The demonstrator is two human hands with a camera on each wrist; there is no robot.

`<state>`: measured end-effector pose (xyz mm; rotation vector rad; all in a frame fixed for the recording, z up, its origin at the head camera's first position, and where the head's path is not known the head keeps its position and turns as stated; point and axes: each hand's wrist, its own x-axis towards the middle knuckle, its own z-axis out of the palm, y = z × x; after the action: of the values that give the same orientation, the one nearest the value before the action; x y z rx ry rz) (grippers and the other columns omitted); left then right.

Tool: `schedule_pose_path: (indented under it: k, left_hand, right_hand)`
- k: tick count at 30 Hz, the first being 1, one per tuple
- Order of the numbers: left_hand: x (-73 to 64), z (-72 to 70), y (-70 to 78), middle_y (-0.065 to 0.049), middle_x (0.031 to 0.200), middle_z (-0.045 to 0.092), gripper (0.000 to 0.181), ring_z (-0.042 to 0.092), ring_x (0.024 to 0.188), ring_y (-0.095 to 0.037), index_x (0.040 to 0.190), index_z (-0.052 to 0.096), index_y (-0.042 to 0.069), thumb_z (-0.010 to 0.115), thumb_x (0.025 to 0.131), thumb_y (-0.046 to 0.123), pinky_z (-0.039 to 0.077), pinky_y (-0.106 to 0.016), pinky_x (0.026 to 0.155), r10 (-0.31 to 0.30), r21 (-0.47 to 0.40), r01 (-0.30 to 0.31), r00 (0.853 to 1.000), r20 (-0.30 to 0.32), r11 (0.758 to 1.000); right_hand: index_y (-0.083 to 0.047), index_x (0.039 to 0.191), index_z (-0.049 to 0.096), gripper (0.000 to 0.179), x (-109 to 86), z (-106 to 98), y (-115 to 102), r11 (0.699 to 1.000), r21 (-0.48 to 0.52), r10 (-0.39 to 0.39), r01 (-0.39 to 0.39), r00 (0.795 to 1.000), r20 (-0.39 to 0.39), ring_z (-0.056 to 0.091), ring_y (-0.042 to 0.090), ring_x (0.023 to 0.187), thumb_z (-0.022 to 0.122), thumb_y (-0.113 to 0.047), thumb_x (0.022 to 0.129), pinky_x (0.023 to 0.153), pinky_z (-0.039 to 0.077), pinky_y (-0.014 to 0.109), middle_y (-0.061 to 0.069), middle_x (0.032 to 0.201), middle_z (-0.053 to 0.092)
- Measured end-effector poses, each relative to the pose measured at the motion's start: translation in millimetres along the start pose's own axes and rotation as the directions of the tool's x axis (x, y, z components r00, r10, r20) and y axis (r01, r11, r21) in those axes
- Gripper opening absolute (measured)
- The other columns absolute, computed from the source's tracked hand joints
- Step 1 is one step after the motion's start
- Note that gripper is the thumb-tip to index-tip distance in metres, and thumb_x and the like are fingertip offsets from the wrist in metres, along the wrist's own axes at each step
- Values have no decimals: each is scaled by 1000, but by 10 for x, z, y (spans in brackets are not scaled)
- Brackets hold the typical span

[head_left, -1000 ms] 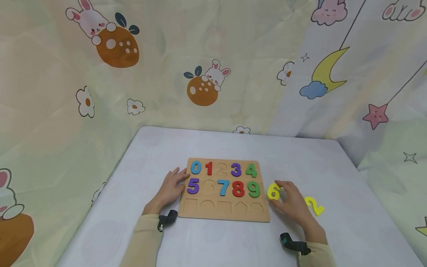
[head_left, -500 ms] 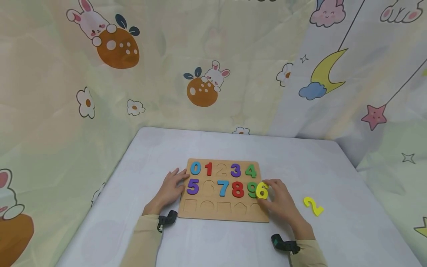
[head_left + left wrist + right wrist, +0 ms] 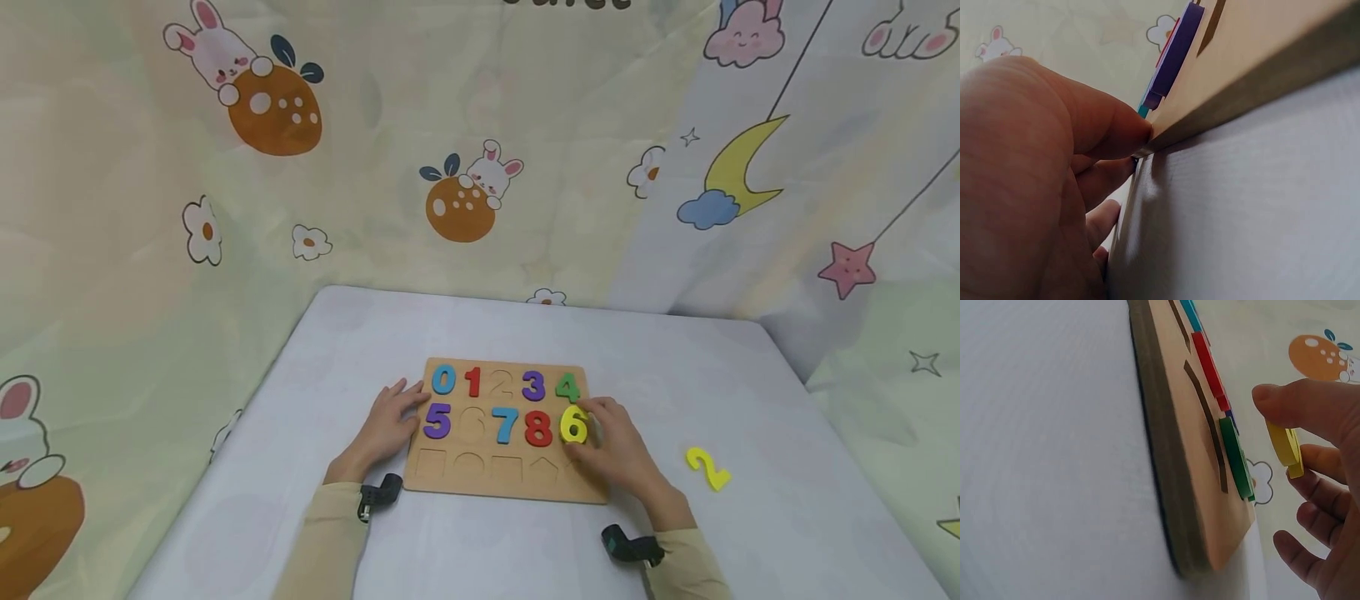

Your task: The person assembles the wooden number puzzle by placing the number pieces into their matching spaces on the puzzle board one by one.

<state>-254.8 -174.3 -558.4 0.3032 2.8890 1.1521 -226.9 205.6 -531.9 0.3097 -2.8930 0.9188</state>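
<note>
My right hand (image 3: 618, 446) pinches a yellow number 6 (image 3: 573, 425) between thumb and fingers, over the right side of a wooden number puzzle board (image 3: 487, 487). In the head view the 6 covers the green 9; the right wrist view shows the 6 (image 3: 1282, 445) raised apart from the green piece (image 3: 1235, 459). At the board's left edge, my left hand (image 3: 384, 425) rests its fingertips and thumb (image 3: 1129, 128) against the wood. Beside them sits the purple 5 (image 3: 437, 421). The outlined recesses for 2 (image 3: 501, 382) and 6 (image 3: 473, 423) hold no pieces.
A loose yellow 2 (image 3: 708, 469) lies on the white table (image 3: 660, 358) right of the board. Other coloured numbers, such as the red 8 (image 3: 537, 428) and blue 7 (image 3: 505, 424), sit in their places. A printed cloth (image 3: 375, 167) hangs behind the table.
My right hand has carried the yellow 6 leftward from beside the board to over the green 9. The left hand stays at the board's edge.
</note>
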Motion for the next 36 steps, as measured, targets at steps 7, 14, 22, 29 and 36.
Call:
schedule_pose_path:
  k: [7, 14, 22, 29, 36]
  left_hand:
    - [3, 0, 1, -3, 154, 40, 44, 16, 149, -27, 134, 59, 9, 57, 91, 7, 2, -45, 123, -6, 5, 6, 1000, 2, 1000]
    - [4, -2, -4, -2, 154, 40, 44, 16, 149, -27, 135, 59, 9, 57, 90, 7, 2, -45, 123, -7, 14, 7, 1000, 0, 1000]
    - [-4, 0, -1, -4, 153, 41, 44, 17, 149, -28, 134, 59, 8, 57, 90, 6, 2, -45, 123, 0, 11, 0, 1000, -1, 1000]
    - [-7, 20, -6, -4, 153, 41, 44, 17, 149, -28, 134, 59, 8, 57, 90, 7, 2, -46, 123, 1, 9, -1, 1000, -5, 1000]
    - [-6, 22, -12, -3, 153, 41, 44, 17, 149, -28, 134, 59, 8, 57, 90, 6, 3, -45, 123, 0, 16, 0, 1000, -8, 1000]
  right_hand:
    - [-12, 134, 57, 68, 74, 96, -124, 999, -6, -41, 41, 999, 13, 48, 31, 124, 84, -27, 74, 102, 48, 54, 9, 130, 54]
    - [-12, 134, 57, 69, 99, 187, -243, 997, 12, -74, 73, 996, 41, 48, 28, 125, 86, -28, 73, 104, 47, 50, 5, 129, 52]
    - [-13, 131, 59, 66, 127, 280, -354, 994, 38, -107, 106, 994, 29, 49, 24, 123, 86, -27, 72, 102, 50, 44, 4, 129, 52]
    - [-15, 134, 59, 67, 153, 375, -448, 989, 11, -145, 144, 988, 46, 49, 19, 122, 85, -29, 74, 96, 54, 36, 0, 128, 54]
    - [-17, 134, 59, 66, 174, 462, -528, 986, 14, -168, 167, 983, 75, 50, 19, 120, 84, -33, 75, 97, 53, 36, 0, 129, 55]
